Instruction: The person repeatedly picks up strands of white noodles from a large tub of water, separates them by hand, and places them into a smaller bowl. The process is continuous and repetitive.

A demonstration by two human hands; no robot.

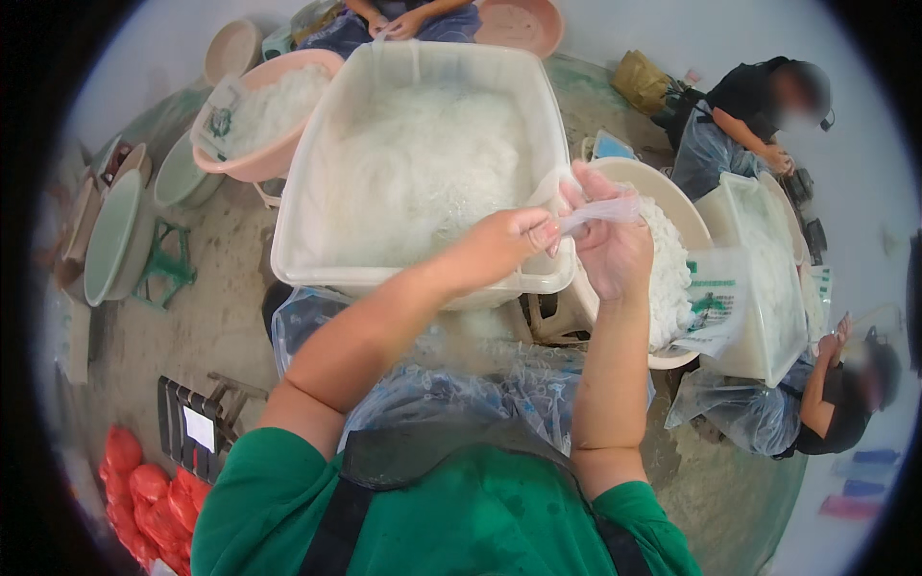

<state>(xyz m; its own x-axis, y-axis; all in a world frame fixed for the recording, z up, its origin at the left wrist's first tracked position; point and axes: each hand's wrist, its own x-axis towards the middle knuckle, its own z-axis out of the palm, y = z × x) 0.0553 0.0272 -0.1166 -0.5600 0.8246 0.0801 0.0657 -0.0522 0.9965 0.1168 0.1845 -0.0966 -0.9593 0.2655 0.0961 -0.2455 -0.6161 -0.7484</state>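
The pale translucent strip (597,213) above the white tub's (336,276) near right corner seems best handled with light, even tension, the left hand (501,244) pinching one end and the right hand (618,254), fingers loosely spread, backing the rest.

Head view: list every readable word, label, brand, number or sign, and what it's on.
None legible.
Plastic bag on the beige tub: green print, too small and blurred to read.
Bag in the pink tub: dark green marks, unreadable.
White sheet on the black slatted stool: no marks discernible.
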